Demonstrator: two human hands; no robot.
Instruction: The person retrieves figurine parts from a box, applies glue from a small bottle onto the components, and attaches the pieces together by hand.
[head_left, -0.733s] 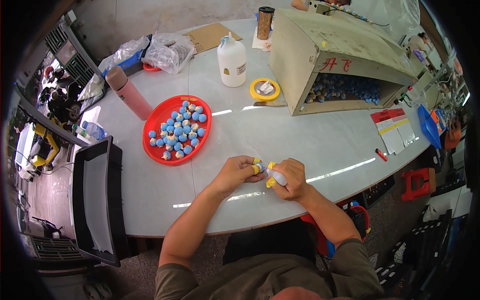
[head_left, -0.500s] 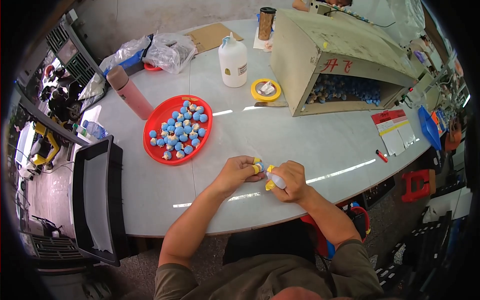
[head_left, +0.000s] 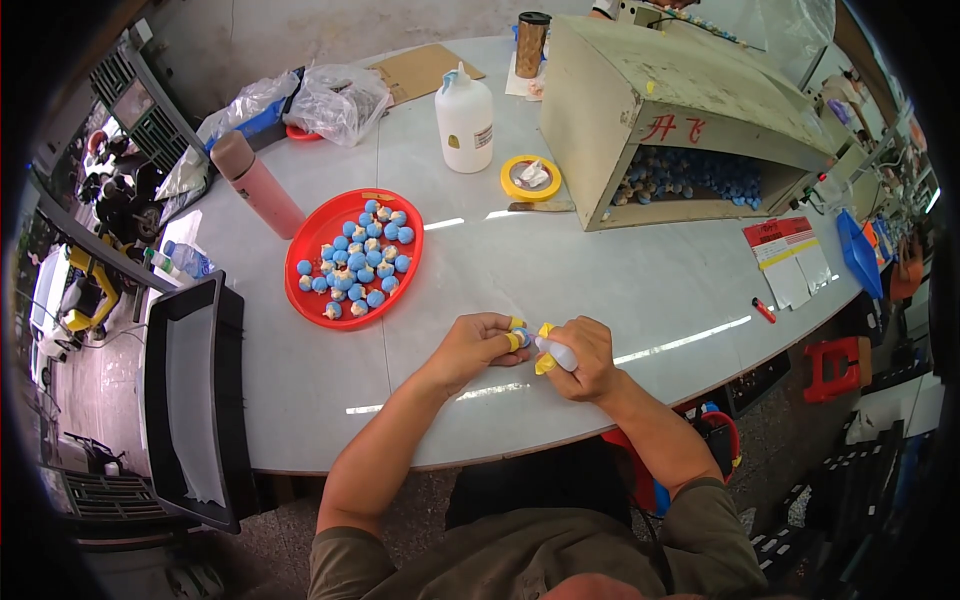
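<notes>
Between thumb and fingers my left hand (head_left: pixel 478 343) pinches a small blue-and-white ball (head_left: pixel 521 338). Yellow tape wraps some of its fingertips. My right hand (head_left: pixel 588 360), also with yellow-wrapped fingertips, is closed round a small whitish squeeze bottle (head_left: pixel 557 352). The bottle's tip points left, close to the ball; whether they touch I cannot tell. Both hands are over the table's near edge. To their upper left, a red round tray (head_left: pixel 412 262) holds several blue balls (head_left: pixel 357 261) with cream-coloured parts.
Behind stand a white bottle (head_left: pixel 465 125), a yellow tape roll (head_left: pixel 531 179) and a knife (head_left: pixel 541 207). A beige metal box (head_left: pixel 590 130) full of blue pieces is at the far right. A pink flask (head_left: pixel 262 190) and a black bin (head_left: pixel 232 400) are on the left.
The squeeze bottle in my right hand has tilted and shifted slightly right. My left hand stays nearly in place with the ball.
</notes>
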